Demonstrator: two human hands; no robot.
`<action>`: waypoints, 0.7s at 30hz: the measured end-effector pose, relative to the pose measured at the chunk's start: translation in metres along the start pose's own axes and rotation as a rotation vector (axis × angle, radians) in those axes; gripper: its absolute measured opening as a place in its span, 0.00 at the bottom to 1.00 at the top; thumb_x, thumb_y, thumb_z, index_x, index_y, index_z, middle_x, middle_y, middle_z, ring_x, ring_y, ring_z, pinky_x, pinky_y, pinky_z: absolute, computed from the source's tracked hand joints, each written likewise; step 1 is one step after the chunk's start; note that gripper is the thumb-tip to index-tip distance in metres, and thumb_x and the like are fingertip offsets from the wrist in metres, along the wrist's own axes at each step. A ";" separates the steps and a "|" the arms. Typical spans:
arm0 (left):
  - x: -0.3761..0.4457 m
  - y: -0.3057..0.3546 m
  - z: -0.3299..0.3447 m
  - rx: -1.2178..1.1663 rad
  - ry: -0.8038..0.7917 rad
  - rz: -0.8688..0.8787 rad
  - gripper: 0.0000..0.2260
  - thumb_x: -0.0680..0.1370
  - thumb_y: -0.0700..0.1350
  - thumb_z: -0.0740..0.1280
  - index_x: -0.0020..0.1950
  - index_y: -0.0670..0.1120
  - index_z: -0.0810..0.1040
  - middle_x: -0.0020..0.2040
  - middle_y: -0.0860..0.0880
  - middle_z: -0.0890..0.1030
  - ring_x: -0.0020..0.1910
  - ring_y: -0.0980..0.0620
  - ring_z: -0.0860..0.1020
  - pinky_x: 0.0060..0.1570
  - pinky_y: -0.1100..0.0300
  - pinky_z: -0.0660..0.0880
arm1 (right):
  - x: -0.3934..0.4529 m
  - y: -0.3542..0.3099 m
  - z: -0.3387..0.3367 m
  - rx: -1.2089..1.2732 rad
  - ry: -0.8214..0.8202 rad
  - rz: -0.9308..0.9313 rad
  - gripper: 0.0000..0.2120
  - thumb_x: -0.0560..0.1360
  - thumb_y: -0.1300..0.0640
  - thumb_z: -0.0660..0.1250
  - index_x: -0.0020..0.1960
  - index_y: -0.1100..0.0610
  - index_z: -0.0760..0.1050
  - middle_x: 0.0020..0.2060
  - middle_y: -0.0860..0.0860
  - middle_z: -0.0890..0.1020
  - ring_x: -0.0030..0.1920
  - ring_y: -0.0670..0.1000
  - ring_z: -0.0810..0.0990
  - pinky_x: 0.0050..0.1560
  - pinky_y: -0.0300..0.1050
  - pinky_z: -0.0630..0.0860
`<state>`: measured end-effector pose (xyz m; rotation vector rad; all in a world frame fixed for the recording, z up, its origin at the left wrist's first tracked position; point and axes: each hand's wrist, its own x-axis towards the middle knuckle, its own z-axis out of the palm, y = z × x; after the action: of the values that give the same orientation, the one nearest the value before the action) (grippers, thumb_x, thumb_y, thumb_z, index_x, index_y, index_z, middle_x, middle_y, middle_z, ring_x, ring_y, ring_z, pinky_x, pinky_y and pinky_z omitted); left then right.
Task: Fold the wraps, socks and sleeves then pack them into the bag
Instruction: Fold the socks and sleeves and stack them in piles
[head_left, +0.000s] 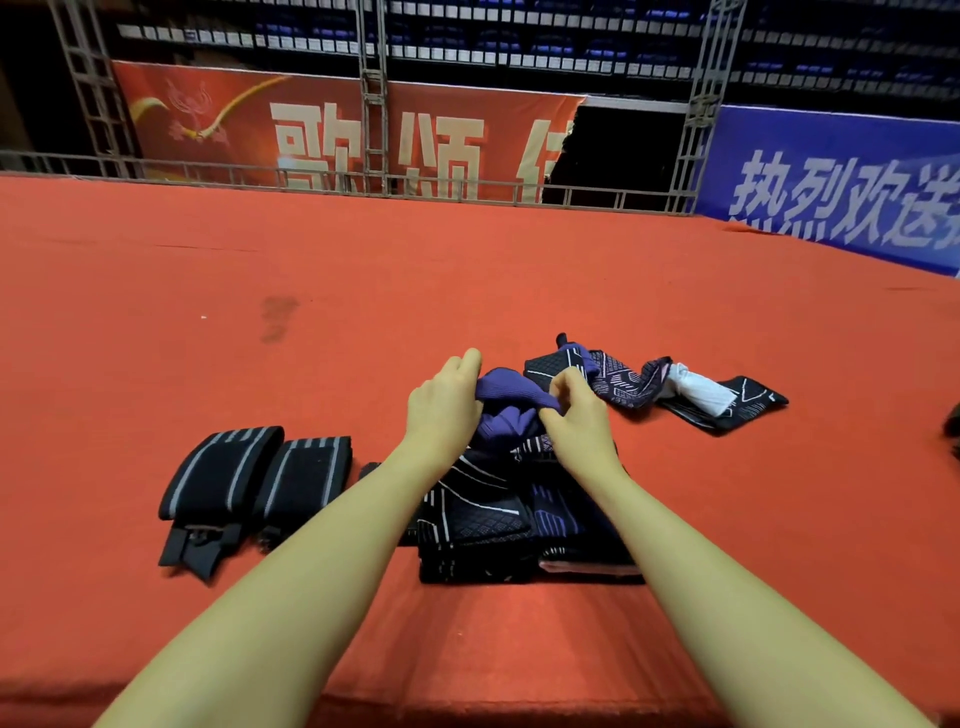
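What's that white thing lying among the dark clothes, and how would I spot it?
On the red cloth-covered surface, look to the right, beyond both hands, to the loose patterned black socks. The small white rolled piece of fabric lies on them, the only white item among black and purple ones.

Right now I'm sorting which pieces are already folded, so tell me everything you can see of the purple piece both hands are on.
The purple garment is a ribbed, stretchy-looking knit, plain purple where it shows, bunched and creased rather than folded flat. It sits on top of a stack of dark patterned pieces on the red cloth surface. The left hand grips its left side; the right hand pinches its right edge with curled fingers. Its full shape and length are hidden by the hands.
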<state>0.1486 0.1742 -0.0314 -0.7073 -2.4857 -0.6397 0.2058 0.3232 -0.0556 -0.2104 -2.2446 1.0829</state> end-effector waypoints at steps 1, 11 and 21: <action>0.001 0.000 0.001 -0.033 0.016 -0.018 0.08 0.74 0.35 0.58 0.53 0.42 0.67 0.45 0.43 0.73 0.43 0.36 0.74 0.35 0.52 0.62 | 0.000 -0.002 0.001 0.107 -0.018 0.011 0.09 0.73 0.64 0.64 0.41 0.53 0.66 0.34 0.46 0.72 0.36 0.48 0.69 0.40 0.46 0.67; 0.008 -0.003 -0.001 -0.405 0.048 -0.290 0.08 0.72 0.34 0.58 0.49 0.44 0.64 0.43 0.40 0.76 0.42 0.37 0.74 0.39 0.50 0.67 | -0.006 0.003 0.001 0.410 -0.436 0.154 0.31 0.61 0.55 0.78 0.61 0.55 0.70 0.58 0.50 0.78 0.59 0.43 0.76 0.55 0.33 0.71; 0.006 -0.016 0.009 -0.478 -0.104 -0.312 0.05 0.72 0.37 0.59 0.45 0.45 0.71 0.42 0.46 0.78 0.43 0.43 0.74 0.41 0.54 0.69 | -0.007 0.010 0.004 0.371 -0.333 0.119 0.15 0.68 0.66 0.74 0.51 0.58 0.74 0.44 0.53 0.78 0.41 0.48 0.75 0.43 0.37 0.74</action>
<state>0.1326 0.1690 -0.0397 -0.5241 -2.5834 -1.3747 0.2078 0.3245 -0.0684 -0.0061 -2.2795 1.6782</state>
